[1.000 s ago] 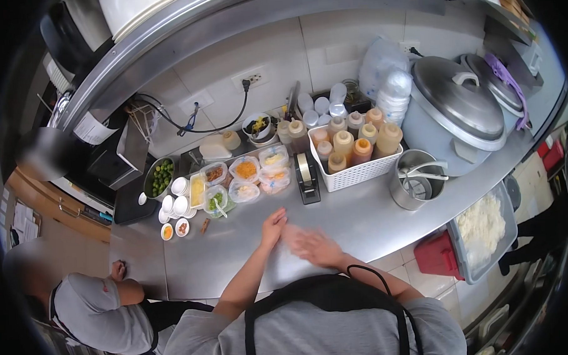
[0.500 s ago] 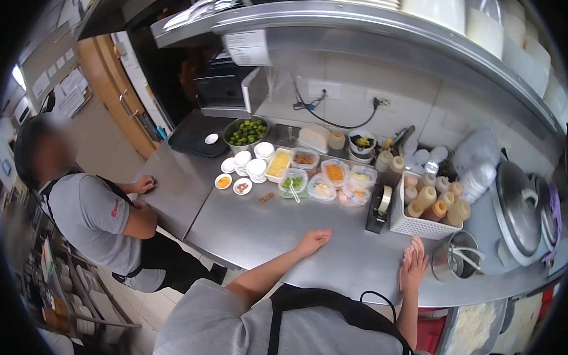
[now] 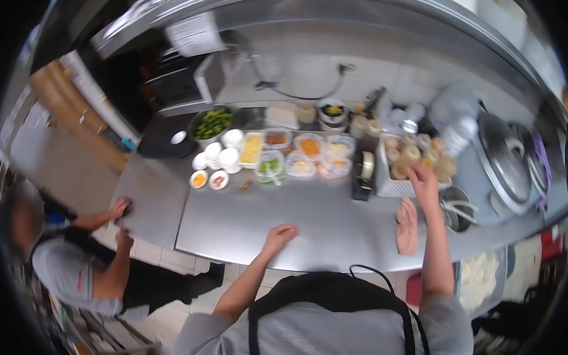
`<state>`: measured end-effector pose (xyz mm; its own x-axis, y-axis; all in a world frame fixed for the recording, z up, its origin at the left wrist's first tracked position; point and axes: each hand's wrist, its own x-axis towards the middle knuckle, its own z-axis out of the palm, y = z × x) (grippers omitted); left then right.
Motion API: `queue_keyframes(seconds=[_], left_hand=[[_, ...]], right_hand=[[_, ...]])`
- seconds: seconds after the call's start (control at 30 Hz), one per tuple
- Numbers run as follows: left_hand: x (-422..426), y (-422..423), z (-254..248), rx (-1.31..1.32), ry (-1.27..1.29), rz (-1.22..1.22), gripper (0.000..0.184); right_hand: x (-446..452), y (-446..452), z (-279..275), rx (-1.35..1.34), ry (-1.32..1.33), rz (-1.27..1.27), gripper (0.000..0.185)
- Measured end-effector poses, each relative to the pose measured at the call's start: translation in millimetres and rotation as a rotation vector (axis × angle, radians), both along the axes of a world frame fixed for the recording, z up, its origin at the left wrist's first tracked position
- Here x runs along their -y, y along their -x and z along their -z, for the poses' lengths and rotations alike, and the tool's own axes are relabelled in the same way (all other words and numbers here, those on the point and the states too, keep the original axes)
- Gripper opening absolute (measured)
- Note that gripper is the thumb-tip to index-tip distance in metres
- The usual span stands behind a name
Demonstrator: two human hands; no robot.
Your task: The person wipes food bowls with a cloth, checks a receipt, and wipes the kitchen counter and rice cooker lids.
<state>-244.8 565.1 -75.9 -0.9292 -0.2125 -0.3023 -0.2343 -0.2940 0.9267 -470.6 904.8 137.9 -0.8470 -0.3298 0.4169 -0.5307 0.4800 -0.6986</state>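
Note:
My left hand [image 3: 280, 239] lies on the steel counter [image 3: 323, 220], its fingers loosely stretched to the right with nothing in them. My right hand [image 3: 423, 180] is raised at the front of a white perforated basket [image 3: 397, 186], fingers bent down beside the squeeze bottles [image 3: 409, 154]. Blur hides whether those fingers touch a bottle. Below that hand, a skin-coloured, glove-like thing [image 3: 406, 228] rests on the counter; its kind is unclear. A black tape dispenser [image 3: 361, 184] stands left of the basket, and a metal pot [image 3: 455, 216] with light-coloured handles to its right.
Clear tubs of chopped food [image 3: 309, 146], small white dishes [image 3: 230, 157] and a bowl of green limes [image 3: 212, 123] line the back. Pot lids [image 3: 502, 160] lean at right. A co-worker [image 3: 80, 266] stands at left. A shelf [image 3: 290, 8] hangs overhead.
My right hand has lifted off the glove-like thing and moved up to the basket's front. The camera view has shifted; my left hand still lies on the counter. The co-worker's hands have shifted.

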Motion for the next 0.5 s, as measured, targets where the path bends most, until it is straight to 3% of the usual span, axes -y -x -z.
queue_keyframes(seconds=[0.1,0.13,0.27,0.33,0.37,0.4,0.5], left_hand=[[-6.8,-25.8,-8.6,0.097,0.041,-0.024,0.023],[-5.4,-33.5,-6.0,0.119,0.051,-0.033,0.024],[-16.8,-54.6,-23.7,0.225,0.116,-0.127,0.024],[-19.5,-57.3,-29.6,0.256,0.118,-0.213,0.024],[-20.5,-59.7,-30.7,0.232,0.228,-0.192,0.024],[-23.7,-64.3,-31.8,0.209,0.335,-0.186,0.024],[-25.3,-71.3,-34.4,0.259,0.506,-0.275,0.027]], right_hand=[[5.5,79.3,-30.4,-0.389,-0.142,0.045,0.025],[10.2,103.9,-43.4,-0.311,-0.188,0.101,0.025],[26.2,221.5,-39.8,-0.455,-0.333,0.141,0.021],[42.8,262.2,-38.6,-0.42,-0.783,0.098,0.02],[52.3,309.1,-7.4,-0.376,-0.828,0.133,0.02],[59.5,336.3,11.6,-0.565,-1.046,0.039,0.019],[82.9,392.7,62.1,-0.352,-0.879,0.036,0.02]])
